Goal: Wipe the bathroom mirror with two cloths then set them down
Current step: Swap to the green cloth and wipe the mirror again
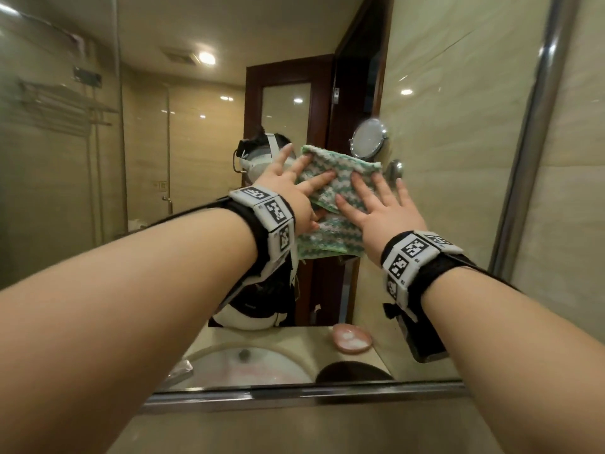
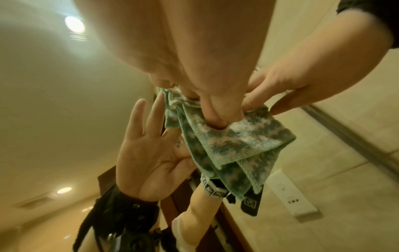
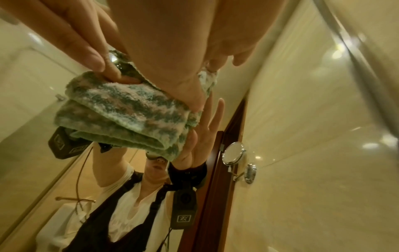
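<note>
A green, white and pink knitted cloth (image 1: 347, 170) lies flat against the bathroom mirror (image 1: 196, 165), and a second layer of the same knit (image 1: 327, 239) hangs just below it. I cannot tell whether this is one folded cloth or two. My left hand (image 1: 294, 188) presses the upper left part with straight, spread fingers, its thumb (image 2: 215, 119) dug into a fold. My right hand (image 1: 376, 204) lies flat on the right part, fingers straight. In the wrist views the cloth (image 2: 237, 141) (image 3: 129, 112) bunches under both hands (image 2: 291, 88) (image 3: 82, 44).
The mirror's metal frame (image 1: 294, 393) runs along the bottom, with the beige counter (image 1: 294, 430) below it. Reflected in the glass are a sink (image 1: 248, 365), a pink soap dish (image 1: 352, 337), a round wall mirror (image 1: 368, 137) and a dark door.
</note>
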A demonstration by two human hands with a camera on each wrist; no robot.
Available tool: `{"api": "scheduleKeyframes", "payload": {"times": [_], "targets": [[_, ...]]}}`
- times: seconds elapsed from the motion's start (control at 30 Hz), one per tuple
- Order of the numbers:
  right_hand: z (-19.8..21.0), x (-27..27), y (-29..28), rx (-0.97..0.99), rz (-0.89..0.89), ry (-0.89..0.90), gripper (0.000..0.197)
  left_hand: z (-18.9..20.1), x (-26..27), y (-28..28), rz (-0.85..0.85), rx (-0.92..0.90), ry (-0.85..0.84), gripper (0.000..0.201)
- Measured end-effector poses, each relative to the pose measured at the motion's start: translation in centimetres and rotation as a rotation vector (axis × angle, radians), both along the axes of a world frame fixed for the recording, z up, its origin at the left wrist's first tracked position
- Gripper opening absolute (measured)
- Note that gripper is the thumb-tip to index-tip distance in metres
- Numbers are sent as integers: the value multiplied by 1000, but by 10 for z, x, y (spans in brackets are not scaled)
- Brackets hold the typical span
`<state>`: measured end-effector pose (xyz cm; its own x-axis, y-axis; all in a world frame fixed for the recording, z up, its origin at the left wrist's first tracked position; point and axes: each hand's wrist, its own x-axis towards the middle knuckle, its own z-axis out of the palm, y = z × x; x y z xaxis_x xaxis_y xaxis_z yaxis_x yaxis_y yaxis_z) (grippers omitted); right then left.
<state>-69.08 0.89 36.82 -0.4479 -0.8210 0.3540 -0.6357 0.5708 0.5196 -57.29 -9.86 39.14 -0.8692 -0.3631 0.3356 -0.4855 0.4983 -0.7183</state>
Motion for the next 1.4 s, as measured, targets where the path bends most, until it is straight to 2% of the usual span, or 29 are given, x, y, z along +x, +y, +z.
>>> {"api": "scheduleKeyframes", "payload": {"times": [0.17,0.4,0.5,0.6,0.7,0.9,0.97,1.03,1.07,1.17,1.4], "targets": [[15,-46,32,-22,-102,13,70,6,-62,39,-79,20,43,53],[21,-120,78,-52,-249,-22,74,12,-149,94,-106,-13,41,60],[22,-149,94,-64,-300,-34,69,12,-183,111,-138,-2,56,62],[24,-170,105,-84,-327,-46,62,13,-207,124,-178,6,77,69],[23,-181,110,-76,-327,-39,64,12,-219,132,-187,6,85,71],[27,-176,111,-47,-333,-74,75,8,-210,115,-249,-17,100,60],[30,-167,108,-25,-333,-93,76,2,-202,105,-308,135,289,60],[30,-157,102,-18,-308,-101,77,3,-190,98,-325,208,391,62],[31,-151,98,-18,-292,-103,79,5,-182,96,-313,177,358,60],[34,-133,85,-6,-239,-100,87,15,-156,87,-227,13,112,52],[49,-77,47,10,-114,-49,86,23,-95,42,-151,18,147,48]]}}
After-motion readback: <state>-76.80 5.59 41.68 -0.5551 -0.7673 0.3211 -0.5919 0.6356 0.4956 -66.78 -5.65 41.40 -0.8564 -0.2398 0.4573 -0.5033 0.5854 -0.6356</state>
